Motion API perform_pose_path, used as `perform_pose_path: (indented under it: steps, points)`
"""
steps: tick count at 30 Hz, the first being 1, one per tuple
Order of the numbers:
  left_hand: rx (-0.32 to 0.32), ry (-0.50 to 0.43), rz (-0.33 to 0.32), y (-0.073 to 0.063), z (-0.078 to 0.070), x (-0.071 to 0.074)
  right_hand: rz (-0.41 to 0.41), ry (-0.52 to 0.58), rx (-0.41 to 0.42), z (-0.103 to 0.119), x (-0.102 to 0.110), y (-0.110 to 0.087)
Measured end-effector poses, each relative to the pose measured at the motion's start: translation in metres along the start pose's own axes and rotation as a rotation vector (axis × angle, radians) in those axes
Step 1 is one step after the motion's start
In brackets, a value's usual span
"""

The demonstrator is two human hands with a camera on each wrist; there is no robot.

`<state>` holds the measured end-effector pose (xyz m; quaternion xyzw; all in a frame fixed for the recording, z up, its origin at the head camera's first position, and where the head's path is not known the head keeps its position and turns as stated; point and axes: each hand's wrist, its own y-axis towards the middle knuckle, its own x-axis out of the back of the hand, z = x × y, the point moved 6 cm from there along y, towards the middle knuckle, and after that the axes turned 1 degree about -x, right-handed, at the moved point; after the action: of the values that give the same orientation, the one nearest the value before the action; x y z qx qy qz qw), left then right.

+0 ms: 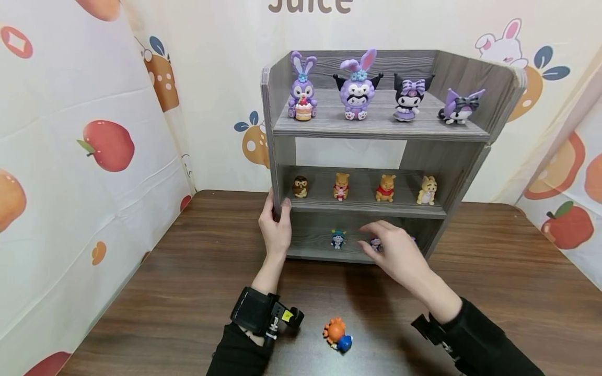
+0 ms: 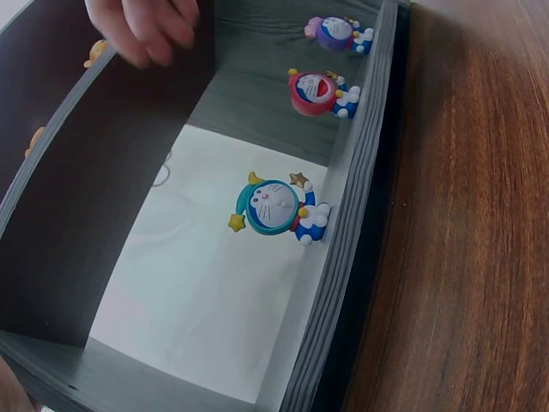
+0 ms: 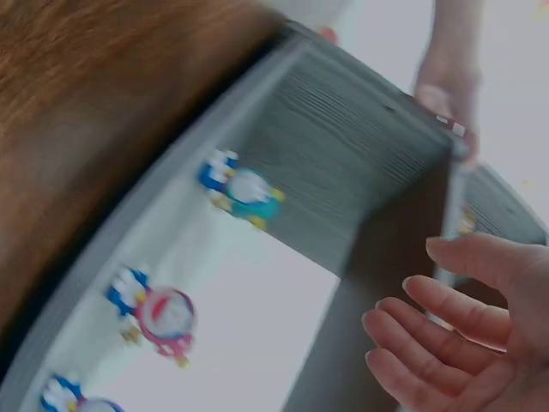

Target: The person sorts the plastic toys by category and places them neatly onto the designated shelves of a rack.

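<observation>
My left hand [image 1: 276,230] grips the left side panel of a grey wooden display shelf [image 1: 362,214], the thumb at its front edge. In front of the lowest tier is my right hand [image 1: 397,253], fingers loosely bent and spread, with nothing held. On that tier stand small blue-and-white cat figurines: one with a teal hood [image 2: 273,206], one with a red hood [image 2: 313,93] and one with a purple hood [image 2: 334,33]. In the head view my right hand partly covers these last two. An orange-and-blue figurine [image 1: 336,331] lies on the table nearer to me.
Purple rabbit-like and black-hooded figurines, among them a bunny with a cake [image 1: 303,99], line the top tier. An owl [image 1: 300,186], two bears and a pale figurine [image 1: 427,190] occupy the middle tier. The brown table [image 1: 188,292] meets fruit-printed cloth [image 1: 211,104] behind.
</observation>
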<state>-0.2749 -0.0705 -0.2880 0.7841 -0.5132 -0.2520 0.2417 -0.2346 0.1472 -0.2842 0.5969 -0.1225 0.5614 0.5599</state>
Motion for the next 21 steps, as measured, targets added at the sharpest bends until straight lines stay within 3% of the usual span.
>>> perform_pose_path:
  steps: [4, 9, 15, 18, 21]
  points:
    - [-0.005, 0.001, 0.003, 0.000, 0.000, 0.000, -0.164, 0.030, 0.025, 0.001, 0.032, -0.012]
    - [-0.018, 0.007, 0.001, 0.000, 0.000, 0.000, -0.444, 0.035, 0.043, -0.006, 0.073, -0.024]
    - [-0.010, -0.001, 0.005, 0.000, 0.001, -0.001, -0.762, 0.065, -0.066, -0.030, 0.108, -0.035]
    - [-0.014, -0.002, 0.002, 0.000, 0.001, -0.001, -0.833, 0.086, -0.154, -0.045, 0.114, -0.039]
    - [-0.019, 0.001, 0.001, -0.001, 0.001, -0.001, -0.840, 0.123, -0.239, -0.058, 0.113, -0.039]
